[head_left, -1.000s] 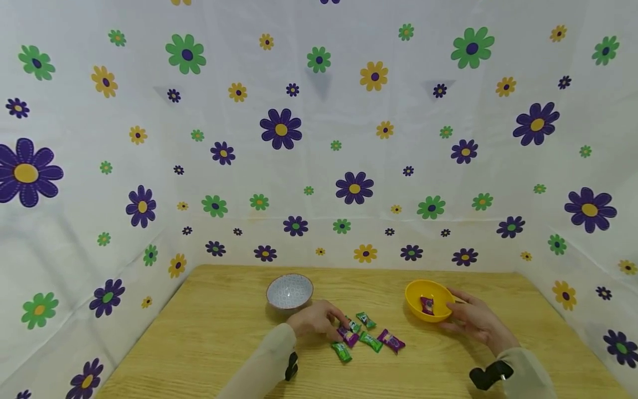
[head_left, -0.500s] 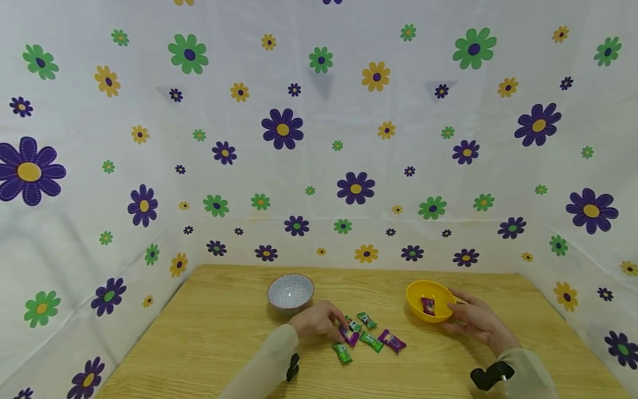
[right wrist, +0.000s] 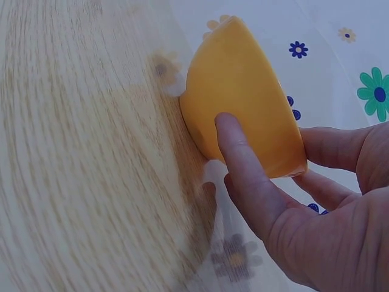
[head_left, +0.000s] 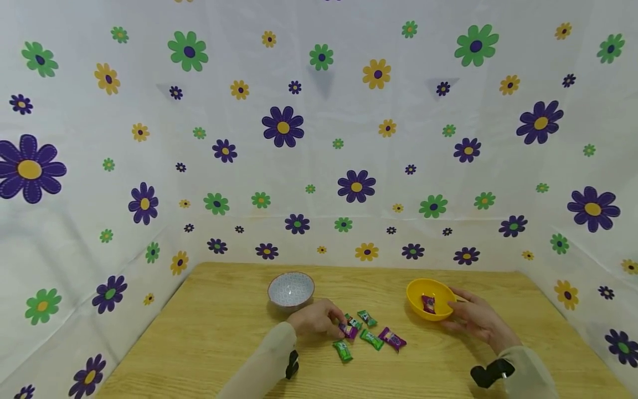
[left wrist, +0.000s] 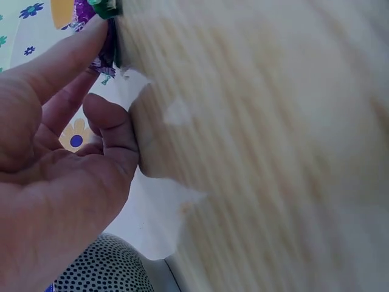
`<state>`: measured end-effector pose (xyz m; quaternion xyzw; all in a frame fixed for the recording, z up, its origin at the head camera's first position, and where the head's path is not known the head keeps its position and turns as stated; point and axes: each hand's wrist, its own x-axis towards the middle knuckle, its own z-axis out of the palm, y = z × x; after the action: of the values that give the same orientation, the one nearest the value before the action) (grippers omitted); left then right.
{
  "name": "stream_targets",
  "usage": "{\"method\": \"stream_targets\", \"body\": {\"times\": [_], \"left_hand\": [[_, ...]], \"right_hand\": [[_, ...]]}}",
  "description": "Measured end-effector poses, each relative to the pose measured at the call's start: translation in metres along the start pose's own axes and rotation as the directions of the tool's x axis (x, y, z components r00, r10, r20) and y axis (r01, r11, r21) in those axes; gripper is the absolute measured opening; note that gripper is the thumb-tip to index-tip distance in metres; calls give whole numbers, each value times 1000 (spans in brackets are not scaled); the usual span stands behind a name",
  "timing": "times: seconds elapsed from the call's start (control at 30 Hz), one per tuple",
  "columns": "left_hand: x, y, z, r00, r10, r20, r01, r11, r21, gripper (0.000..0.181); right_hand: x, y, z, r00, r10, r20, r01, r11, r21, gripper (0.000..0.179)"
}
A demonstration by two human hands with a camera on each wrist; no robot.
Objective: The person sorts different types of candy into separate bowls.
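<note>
My left hand (head_left: 316, 318) pinches a purple-wrapped candy (head_left: 349, 331) between its thumb and finger. In the left wrist view, the purple candy (left wrist: 109, 52) shows at the fingertips, with a green wrapper (left wrist: 104, 7) against it. A green candy (head_left: 353, 321) lies just behind the pinched one in the head view. My right hand (head_left: 476, 318) holds a yellow bowl (head_left: 416, 311) by its right side, thumb at the rim. One dark red-purple candy (head_left: 428, 303) rests inside. From the right wrist, the bowl (right wrist: 243, 91) appears with fingers against its outer wall.
A grey patterned bowl (head_left: 291, 289) with a reddish rim stands left of the candies. Green candies (head_left: 371, 339) and another purple candy (head_left: 392, 338) lie on the wooden table (head_left: 209, 321). Flower-printed cloth (head_left: 319, 155) surrounds the table at the back and sides.
The purple candy at my left fingertips has shifted slightly farther from me. My right hand stays on the yellow bowl, and the other candies lie as before.
</note>
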<state>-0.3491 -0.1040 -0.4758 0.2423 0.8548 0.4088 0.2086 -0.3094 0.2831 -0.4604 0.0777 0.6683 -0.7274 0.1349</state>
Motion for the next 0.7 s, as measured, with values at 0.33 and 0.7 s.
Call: {"method": "stream_targets", "body": {"times": [0.33, 0.7], "left_hand": [[-2, -7, -1, 999, 8, 37, -4, 995, -102, 11], [7, 0, 0, 998, 54, 14, -52, 990, -128, 12]], "right_hand": [[1, 1, 0, 1000, 2, 3, -2, 1000, -4, 67], [2, 0, -2, 1000, 2, -12, -2, 1000, 4, 68]]}}
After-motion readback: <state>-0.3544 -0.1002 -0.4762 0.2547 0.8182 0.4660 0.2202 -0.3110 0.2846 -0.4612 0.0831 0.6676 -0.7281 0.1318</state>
